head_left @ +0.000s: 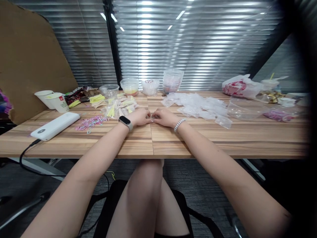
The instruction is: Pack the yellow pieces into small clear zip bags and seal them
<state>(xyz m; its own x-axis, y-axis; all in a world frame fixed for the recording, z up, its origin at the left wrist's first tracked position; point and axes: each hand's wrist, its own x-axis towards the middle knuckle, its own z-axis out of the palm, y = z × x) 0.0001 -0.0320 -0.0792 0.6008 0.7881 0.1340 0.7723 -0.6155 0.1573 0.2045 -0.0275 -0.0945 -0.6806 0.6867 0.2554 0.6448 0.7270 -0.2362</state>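
My left hand, with a fitness band on its wrist, and my right hand, wearing a beaded bracelet, meet over the middle of the table. Thumbs and fingers of both are pinched together, nearly touching. Whatever lies between the fingertips is too small and hidden to name. Left of my left hand are small clear bags with yellow strips and a pile of small pink and coloured bits. Clear flat plastic bags lie spread beyond my right hand.
Clear tubs and stacked clear cups line the back edge. On the left are a white power bank with a black cable and paper cups. A clear container and a red-white plastic bag stand right.
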